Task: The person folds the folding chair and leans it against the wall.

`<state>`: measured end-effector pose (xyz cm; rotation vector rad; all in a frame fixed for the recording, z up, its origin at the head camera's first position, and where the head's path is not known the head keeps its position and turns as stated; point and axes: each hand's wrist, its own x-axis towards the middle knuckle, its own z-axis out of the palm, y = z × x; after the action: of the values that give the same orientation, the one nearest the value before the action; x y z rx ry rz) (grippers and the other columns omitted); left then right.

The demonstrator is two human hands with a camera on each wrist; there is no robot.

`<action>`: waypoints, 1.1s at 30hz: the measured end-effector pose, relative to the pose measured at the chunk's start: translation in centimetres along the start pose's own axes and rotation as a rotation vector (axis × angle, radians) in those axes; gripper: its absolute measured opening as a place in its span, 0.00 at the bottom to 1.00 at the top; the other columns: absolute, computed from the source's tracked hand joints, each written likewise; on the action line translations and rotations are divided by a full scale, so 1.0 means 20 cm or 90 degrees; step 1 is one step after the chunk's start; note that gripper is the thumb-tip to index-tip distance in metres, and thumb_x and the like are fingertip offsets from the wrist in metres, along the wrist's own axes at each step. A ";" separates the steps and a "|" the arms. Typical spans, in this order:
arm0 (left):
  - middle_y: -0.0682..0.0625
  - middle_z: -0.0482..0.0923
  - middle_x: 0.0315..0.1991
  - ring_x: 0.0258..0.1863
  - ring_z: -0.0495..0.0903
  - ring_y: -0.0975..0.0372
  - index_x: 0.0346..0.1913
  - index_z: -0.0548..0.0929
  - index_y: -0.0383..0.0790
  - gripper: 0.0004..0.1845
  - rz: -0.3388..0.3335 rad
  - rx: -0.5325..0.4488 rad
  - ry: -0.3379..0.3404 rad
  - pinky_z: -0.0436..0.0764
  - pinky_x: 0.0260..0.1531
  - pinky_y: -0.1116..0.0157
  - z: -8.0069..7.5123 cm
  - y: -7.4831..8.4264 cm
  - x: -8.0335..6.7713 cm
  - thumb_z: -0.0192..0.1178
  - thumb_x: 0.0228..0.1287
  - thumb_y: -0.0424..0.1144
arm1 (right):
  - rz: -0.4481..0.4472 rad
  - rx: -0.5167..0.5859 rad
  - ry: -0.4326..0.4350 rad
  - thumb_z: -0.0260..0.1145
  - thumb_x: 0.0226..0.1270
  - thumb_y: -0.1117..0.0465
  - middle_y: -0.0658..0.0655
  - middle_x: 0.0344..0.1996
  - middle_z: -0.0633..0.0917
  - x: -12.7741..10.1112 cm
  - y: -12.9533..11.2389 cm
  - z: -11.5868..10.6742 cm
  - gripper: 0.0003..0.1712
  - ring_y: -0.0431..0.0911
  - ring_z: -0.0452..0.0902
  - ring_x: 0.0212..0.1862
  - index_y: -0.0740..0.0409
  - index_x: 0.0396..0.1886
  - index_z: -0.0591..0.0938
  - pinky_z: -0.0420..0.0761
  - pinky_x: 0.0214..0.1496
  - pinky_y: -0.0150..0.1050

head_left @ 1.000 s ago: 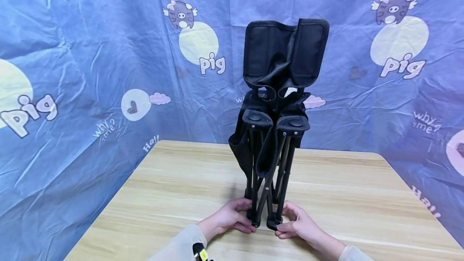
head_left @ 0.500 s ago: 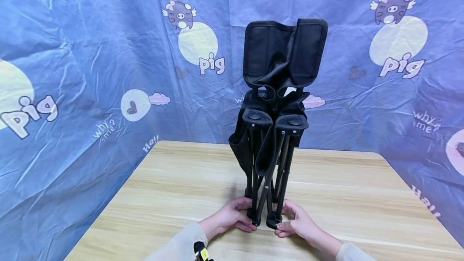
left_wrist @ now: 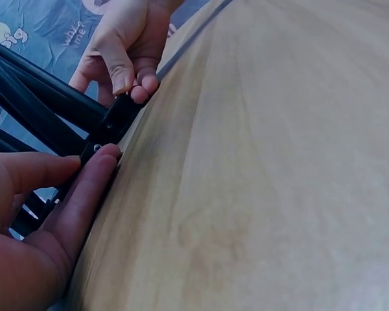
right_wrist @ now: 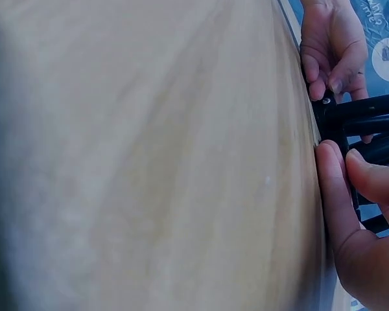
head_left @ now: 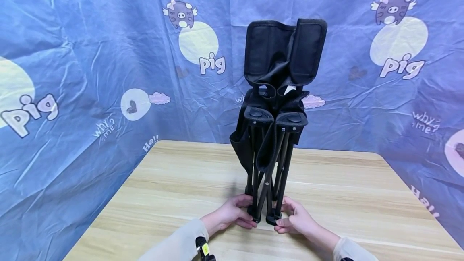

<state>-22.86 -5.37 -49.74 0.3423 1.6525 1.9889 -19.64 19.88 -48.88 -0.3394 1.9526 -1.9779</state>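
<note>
Here, a folded black camp chair is held upright at its feet by both hands, approx. mid wooden table.

The chair's leg bundle is gripped low down: the left hand is curled round the foot on its side, thumb and fingers pinched on the black leg tube just above the tabletop; the right hand is likewise wrapped on the opposite foot, fingertips pressed vs. the plastic foot cap right at the table surface. Both feet are seen between the two sets of fingers, nearly touching each other. The seat fabric is bunched above the fingers, backrest folded at top. A blue cartoon-pig cloth is hung behind and at both sides, well beyond the fingers.
</note>
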 end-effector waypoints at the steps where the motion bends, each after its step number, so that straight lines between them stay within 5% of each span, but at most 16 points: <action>1: 0.38 0.74 0.56 0.36 0.85 0.35 0.65 0.69 0.28 0.34 -0.001 0.000 0.001 0.87 0.37 0.51 0.00 0.00 0.00 0.54 0.51 0.11 | 0.002 -0.004 0.002 0.62 0.52 0.84 0.65 0.48 0.77 0.00 0.00 0.00 0.32 0.57 0.86 0.31 0.79 0.59 0.64 0.88 0.36 0.48; 33: 0.29 0.68 0.63 0.37 0.85 0.37 0.67 0.67 0.26 0.36 -0.004 -0.001 0.040 0.87 0.38 0.50 -0.03 0.01 0.13 0.54 0.50 0.11 | -0.002 -0.015 0.031 0.62 0.54 0.85 0.67 0.47 0.78 0.10 -0.03 -0.05 0.30 0.55 0.85 0.32 0.79 0.57 0.65 0.88 0.39 0.50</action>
<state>-25.33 -4.44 -50.11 0.2754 1.6885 2.0155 -21.92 19.91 -48.51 -0.3034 2.0078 -1.9842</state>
